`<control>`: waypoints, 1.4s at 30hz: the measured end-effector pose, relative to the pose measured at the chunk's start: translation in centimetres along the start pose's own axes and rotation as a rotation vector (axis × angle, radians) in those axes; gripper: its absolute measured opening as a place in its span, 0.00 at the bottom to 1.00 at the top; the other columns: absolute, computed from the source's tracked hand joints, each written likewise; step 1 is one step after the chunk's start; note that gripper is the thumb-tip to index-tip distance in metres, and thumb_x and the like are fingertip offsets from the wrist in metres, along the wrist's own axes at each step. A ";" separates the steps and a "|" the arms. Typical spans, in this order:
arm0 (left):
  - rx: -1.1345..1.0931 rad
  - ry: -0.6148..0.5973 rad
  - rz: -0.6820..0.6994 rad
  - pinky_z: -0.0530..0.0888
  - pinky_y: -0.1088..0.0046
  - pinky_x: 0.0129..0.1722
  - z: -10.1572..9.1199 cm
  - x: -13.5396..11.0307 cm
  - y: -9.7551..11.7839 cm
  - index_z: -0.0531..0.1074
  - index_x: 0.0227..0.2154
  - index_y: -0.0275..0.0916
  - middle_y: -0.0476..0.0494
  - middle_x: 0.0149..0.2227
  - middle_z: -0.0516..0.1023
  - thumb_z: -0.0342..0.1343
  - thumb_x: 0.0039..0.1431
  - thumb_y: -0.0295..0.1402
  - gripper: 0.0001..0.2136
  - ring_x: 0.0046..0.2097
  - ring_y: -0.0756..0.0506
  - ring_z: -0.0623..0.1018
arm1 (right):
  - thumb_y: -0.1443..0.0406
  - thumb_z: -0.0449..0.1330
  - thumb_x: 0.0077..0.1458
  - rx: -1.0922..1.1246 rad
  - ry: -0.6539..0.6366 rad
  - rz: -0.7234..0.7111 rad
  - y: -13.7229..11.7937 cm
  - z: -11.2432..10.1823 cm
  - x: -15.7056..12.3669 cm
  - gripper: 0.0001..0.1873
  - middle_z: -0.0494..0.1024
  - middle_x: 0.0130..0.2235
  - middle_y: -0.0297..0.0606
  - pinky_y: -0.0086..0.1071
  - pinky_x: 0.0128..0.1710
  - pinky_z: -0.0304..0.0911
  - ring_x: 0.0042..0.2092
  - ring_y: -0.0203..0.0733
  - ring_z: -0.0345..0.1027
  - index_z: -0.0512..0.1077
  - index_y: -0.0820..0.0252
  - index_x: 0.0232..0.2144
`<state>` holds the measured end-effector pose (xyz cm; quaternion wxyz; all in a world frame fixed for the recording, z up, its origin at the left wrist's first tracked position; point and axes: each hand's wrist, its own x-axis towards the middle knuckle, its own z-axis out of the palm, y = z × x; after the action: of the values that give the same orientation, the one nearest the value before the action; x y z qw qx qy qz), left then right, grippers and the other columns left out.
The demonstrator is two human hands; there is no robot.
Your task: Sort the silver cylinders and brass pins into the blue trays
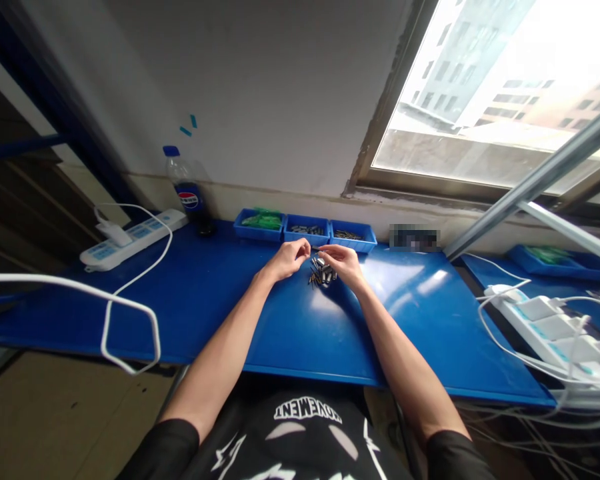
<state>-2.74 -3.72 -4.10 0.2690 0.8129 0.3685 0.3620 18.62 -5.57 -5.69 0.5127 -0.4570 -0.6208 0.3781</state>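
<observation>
Over the blue table my left hand (pixel 289 260) is closed, with thumb and fingertips brought together. Facing it, my right hand (pixel 345 262) is closed in a pinch. A small dark piece (pixel 315 248) shows between the fingertips, too small to name, and I cannot tell which hand has hold of it. Just below the fingers lies a loose pile of small metal parts (pixel 323 273), some thin and pin-like, some thicker and silvery. Behind the hands stand three blue bins: the left bin (pixel 257 235) has green plastic packaging, the middle bin (pixel 306 239) greyish parts, the right bin (pixel 355 245) thin brass-coloured pieces.
A cola bottle (pixel 189 193) stands against the wall at the back left, beside a white power strip (pixel 133 240). A white cable (pixel 153 320) loops over the left front edge. To the right are a metal strut (pixel 525 187) and another loaded power strip (pixel 550 333).
</observation>
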 end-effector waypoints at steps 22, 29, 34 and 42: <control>0.293 -0.111 0.028 0.76 0.64 0.53 2.6 0.0 -1.0 0.80 0.38 0.38 0.39 0.42 0.79 0.56 0.64 0.25 0.08 0.46 0.42 0.79 | 0.57 0.64 0.53 0.114 0.400 0.002 1.1 -0.9 0.6 0.19 0.84 0.43 0.44 0.38 0.38 0.73 0.34 0.43 0.77 0.78 0.59 0.46; 0.270 -0.103 -0.065 0.76 0.64 0.47 1.6 0.1 -1.9 0.78 0.37 0.37 0.39 0.39 0.76 0.56 0.65 0.26 0.06 0.41 0.43 0.78 | 0.56 0.64 0.53 0.117 0.374 0.030 1.1 -0.8 0.5 0.18 0.84 0.41 0.42 0.35 0.34 0.71 0.31 0.41 0.75 0.78 0.58 0.44; 0.330 -0.102 -0.067 0.75 0.62 0.50 2.2 -0.1 -1.6 0.76 0.37 0.38 0.40 0.41 0.73 0.57 0.66 0.30 0.04 0.43 0.41 0.76 | 0.56 0.64 0.54 0.120 0.365 0.028 0.9 -0.8 0.5 0.17 0.84 0.40 0.42 0.36 0.34 0.71 0.31 0.41 0.74 0.78 0.58 0.44; 0.277 0.017 -0.017 0.74 0.60 0.51 2.7 0.0 -1.3 0.72 0.37 0.38 0.39 0.41 0.75 0.53 0.69 0.31 0.05 0.45 0.40 0.75 | 0.56 0.64 0.54 0.125 0.348 0.037 0.8 -0.7 0.5 0.17 0.84 0.40 0.40 0.35 0.34 0.70 0.30 0.40 0.74 0.78 0.57 0.44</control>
<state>-1.14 -3.41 -6.62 0.1539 0.8359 0.4244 0.3122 19.41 -4.86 -6.16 0.6327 -0.4942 -0.4895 0.3403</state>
